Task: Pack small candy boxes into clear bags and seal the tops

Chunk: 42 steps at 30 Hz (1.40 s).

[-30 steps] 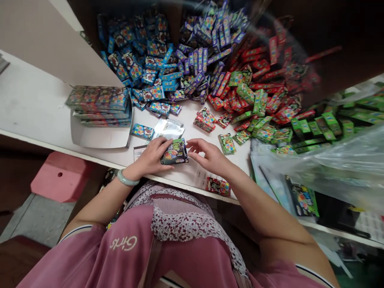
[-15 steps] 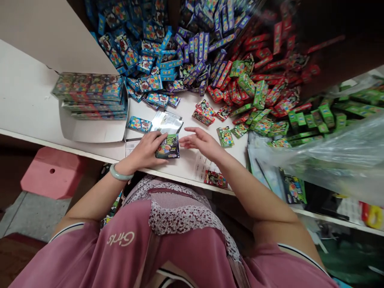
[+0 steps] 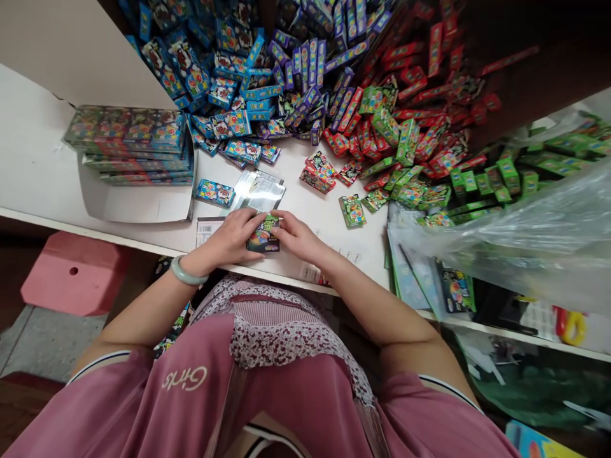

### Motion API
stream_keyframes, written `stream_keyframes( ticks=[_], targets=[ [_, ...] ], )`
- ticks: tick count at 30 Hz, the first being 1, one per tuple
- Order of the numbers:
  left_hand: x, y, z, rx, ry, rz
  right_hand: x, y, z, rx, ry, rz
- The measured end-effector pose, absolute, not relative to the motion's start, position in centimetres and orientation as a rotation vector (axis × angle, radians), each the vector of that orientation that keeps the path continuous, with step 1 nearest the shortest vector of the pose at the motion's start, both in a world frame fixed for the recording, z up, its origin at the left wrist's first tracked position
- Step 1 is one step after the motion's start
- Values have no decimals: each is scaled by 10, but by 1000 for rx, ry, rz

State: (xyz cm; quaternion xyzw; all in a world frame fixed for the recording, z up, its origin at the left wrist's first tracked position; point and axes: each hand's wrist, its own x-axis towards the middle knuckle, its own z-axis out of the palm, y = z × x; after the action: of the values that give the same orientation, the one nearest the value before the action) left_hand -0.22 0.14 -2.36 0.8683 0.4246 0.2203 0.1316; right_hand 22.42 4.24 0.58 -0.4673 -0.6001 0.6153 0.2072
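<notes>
Close to the table's front edge lies a dark printed packet with green lettering and a colourful round picture. My left hand grips it from the left side, thumb across its top. From the right, my right hand closes on its other edge, fingers along the far corner. Just beyond the hands are shiny clear plastic sleeves. A small blue box lies to their left. Partly under my left hand is a flat piece with a barcode label.
Heaps of small blue, purple, red and green boxes fill the back. At left, packed sets are stacked in a white tray. Clear plastic film covers the right side. A pink stool stands below left.
My right hand has moved left and closed on the packet's right edge. My left hand stays on the packet. The whole view has shifted slightly.
</notes>
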Motion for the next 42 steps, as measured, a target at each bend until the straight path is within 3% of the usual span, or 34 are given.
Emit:
stream_keyframes(
  ticks=[5, 8, 17, 22, 29, 33, 36, 42],
  targets=[
    [-3, -2, -14, 2562, 1261, 748, 244, 62, 23, -1252, -1553, 1735],
    [-3, -7, 1, 2561, 1254, 907, 239, 97, 27, -1175, -1699, 1439],
    [-6, -25, 21, 2593, 1155, 1204, 95, 130, 29, -1004, -2872, 796],
    [-11, -26, 18, 2584, 1213, 1142, 90, 132, 29, -1218, -2529, 1155],
    [-14, -15, 17, 2449, 1330, 1198, 204, 122, 15, -1469, -1673, 1490],
    [-12, -2, 12, 2323, 1511, 1119, 250, 95, 12, -1644, -2097, 1089],
    [-11, 5, 9, 2262, 1565, 1043, 262, 89, 14, -1461, -2441, 868],
    [-9, 9, 8, 2260, 1546, 934, 267, 111, 12, -1015, -2781, 900]
  ],
)
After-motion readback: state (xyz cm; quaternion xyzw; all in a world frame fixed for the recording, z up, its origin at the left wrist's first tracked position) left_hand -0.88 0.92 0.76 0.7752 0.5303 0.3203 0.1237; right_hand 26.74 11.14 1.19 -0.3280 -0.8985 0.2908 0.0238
